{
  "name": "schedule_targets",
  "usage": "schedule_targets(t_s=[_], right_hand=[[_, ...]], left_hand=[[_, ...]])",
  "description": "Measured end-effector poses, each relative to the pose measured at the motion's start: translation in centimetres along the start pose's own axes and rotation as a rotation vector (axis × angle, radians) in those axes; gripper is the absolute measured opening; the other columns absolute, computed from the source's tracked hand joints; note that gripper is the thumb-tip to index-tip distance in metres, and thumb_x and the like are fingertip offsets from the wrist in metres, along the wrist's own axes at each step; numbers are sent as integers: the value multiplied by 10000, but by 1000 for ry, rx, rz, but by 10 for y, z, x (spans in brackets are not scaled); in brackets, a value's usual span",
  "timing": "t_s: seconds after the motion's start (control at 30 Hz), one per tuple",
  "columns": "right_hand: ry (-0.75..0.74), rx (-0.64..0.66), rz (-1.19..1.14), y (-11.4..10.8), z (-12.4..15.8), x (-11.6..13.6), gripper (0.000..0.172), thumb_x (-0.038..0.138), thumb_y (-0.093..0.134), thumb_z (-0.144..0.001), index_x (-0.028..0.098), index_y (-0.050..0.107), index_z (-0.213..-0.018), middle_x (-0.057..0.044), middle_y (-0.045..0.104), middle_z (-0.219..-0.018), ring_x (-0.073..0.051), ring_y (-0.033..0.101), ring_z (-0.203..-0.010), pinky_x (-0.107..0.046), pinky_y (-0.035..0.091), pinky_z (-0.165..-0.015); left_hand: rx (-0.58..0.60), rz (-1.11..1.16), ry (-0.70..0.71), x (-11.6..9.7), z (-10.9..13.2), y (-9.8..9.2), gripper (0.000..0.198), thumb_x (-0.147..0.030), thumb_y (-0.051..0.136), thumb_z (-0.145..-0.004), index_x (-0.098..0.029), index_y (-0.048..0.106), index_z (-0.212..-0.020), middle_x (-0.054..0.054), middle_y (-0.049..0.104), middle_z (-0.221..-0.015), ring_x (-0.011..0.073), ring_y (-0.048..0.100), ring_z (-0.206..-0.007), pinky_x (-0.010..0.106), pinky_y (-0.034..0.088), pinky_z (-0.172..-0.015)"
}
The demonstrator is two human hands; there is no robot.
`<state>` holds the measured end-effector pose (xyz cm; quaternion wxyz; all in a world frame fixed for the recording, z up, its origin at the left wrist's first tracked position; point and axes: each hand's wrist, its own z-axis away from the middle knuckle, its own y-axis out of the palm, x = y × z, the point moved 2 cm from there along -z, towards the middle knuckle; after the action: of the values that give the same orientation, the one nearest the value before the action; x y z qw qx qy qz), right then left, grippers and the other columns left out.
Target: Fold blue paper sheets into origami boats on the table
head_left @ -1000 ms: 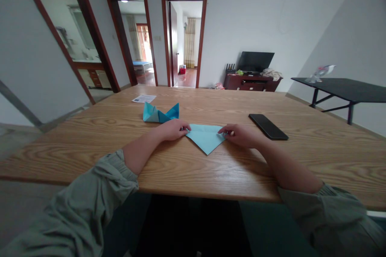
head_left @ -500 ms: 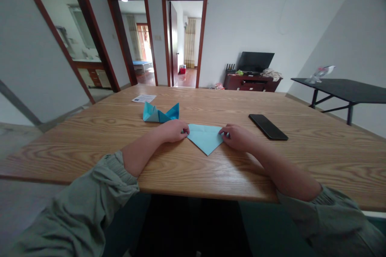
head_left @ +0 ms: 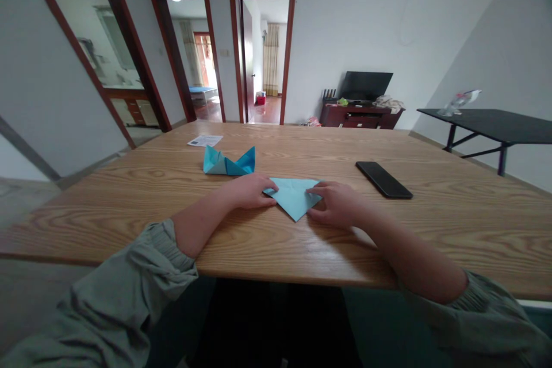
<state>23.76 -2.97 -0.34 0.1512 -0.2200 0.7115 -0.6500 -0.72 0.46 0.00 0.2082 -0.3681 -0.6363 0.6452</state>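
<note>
A light blue sheet of folded paper (head_left: 293, 195) lies on the wooden table in front of me, its wide edge away from me and its point towards me. My left hand (head_left: 252, 191) grips the paper's left corner, with a fingertip on top and the thumb low at the slanted edge. On the other side, my right hand (head_left: 336, 202) has the right corner, fingers over the top and thumb by the lower right edge. Just beyond my left hand stands a blue folded paper shape (head_left: 228, 162) with two raised peaks.
A black phone (head_left: 383, 179) lies to the right on the wooden table (head_left: 276, 259). A printed card (head_left: 206, 141) rests at the far left. Farther off are a black side table (head_left: 504, 123) with a clear plastic item and a television (head_left: 366, 87) on a cabinet.
Both hands have shifted their grip on the folded paper. Their fingers now reach farther in over it, and the right thumb has come down beside the lower right edge.
</note>
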Motion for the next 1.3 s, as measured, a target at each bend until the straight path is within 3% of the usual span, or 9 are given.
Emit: schedule_targets(t_s=[0.3,0.53,0.8,1.1,1.3], right_hand=[[-41,-16,9,1,1,-8,579,486,638,-743,230,592,-1260,-116,623,-1192,-288,546,-1108,-385,379,-976],[84,-63,-21,-2,-1,-6,469,534,549,-826,217,632,-1161,-123,605,-1079,-253,583,-990,-339,411,-900],[91,-103,-114,-1,-5,-13,378,499,487,-883,196,643,-1047,-103,644,-1009,-221,593,-930,-299,424,-811],[130,-177,-146,0,-10,-18,274,411,491,-884,191,654,-903,-64,646,-835,-176,563,-756,-266,386,-674],[141,-195,-167,0,-9,-18,322,447,462,-896,195,649,-824,-60,644,-810,-171,551,-732,-266,360,-631]], left_hand=[[-36,-6,-10,3,-3,4,426,-470,474,-893,-209,616,-1198,88,612,-1159,212,550,-1073,287,378,-956],[-68,-16,-35,-1,-3,1,379,-448,428,-919,-244,642,-1156,76,579,-1026,195,561,-947,288,401,-880],[-118,-99,-38,0,-6,-1,383,-401,360,-951,-205,684,-1001,64,568,-898,176,555,-811,282,412,-757],[-155,-23,-53,-1,-6,-3,421,-445,349,-954,-189,683,-946,61,609,-894,176,561,-837,278,420,-763],[-201,51,-86,3,-8,-1,444,-449,332,-955,-180,678,-888,51,655,-865,172,577,-815,267,418,-717]])
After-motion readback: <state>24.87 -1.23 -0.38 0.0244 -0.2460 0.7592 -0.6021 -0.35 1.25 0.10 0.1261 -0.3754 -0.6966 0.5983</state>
